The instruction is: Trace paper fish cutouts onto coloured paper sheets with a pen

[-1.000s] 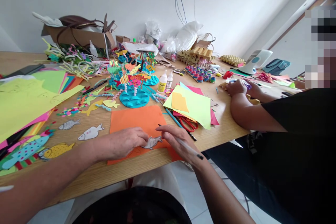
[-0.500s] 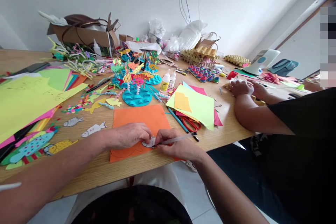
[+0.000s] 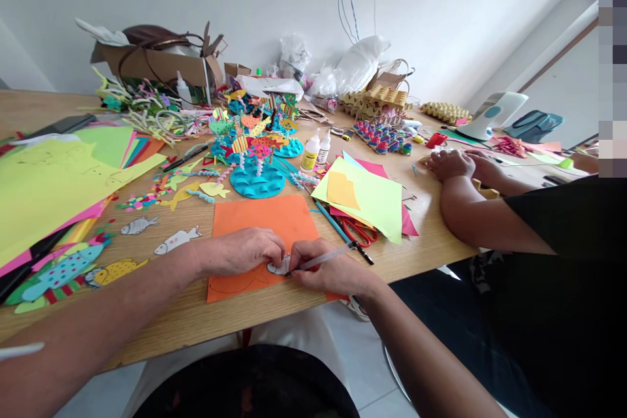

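Note:
An orange sheet [image 3: 255,215] lies at the table's front edge, with a drawn fish outline on its lower left. On it is a small white-and-grey paper fish [image 3: 277,268], partly hidden by my fingers. My left hand [image 3: 255,250] has its fingers closed and pressed on the fish's upper side. In my right hand [image 3: 321,266] a pen [image 3: 333,254] is gripped, its tip at the fish's right edge. Two grey-white paper fish [image 3: 177,241] lie left of the sheet, beside a yellow fish [image 3: 117,272] and a blue dotted one [image 3: 68,268].
Coloured sheets [image 3: 377,202] and red scissors [image 3: 360,233] lie right of the orange sheet. Glue bottles [image 3: 310,151] and a blue base with paper fish [image 3: 257,181] stand behind. At the right, a person's hands [image 3: 450,164] rest on the table.
The pen in my right hand has tilted slightly, its rear end lower and further left. My left hand stays on the paper fish. The whole view has shifted slightly.

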`<state>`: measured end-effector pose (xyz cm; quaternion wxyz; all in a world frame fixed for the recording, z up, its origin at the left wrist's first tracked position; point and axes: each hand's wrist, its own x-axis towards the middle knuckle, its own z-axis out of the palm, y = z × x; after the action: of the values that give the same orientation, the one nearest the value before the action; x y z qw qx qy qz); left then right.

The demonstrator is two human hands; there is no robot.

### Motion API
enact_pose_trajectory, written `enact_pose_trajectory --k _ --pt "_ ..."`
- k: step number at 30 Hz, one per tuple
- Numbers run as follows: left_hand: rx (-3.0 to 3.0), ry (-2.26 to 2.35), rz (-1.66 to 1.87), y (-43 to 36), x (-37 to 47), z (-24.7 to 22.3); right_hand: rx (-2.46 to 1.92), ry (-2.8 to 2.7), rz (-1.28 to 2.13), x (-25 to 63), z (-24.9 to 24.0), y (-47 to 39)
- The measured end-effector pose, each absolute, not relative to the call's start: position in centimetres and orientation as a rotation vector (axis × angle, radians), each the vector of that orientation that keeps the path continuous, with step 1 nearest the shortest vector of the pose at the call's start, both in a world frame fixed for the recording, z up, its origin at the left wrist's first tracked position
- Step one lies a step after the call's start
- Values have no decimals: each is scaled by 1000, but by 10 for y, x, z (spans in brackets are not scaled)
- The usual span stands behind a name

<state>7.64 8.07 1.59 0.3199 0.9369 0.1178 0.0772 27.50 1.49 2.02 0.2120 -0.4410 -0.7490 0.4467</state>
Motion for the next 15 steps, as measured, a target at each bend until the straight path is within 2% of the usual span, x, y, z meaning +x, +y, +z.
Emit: enact_pose_trajectory --k 15 --pt "2368 305 210 81 75 18 -1218 -2143 1179 269 19 14"
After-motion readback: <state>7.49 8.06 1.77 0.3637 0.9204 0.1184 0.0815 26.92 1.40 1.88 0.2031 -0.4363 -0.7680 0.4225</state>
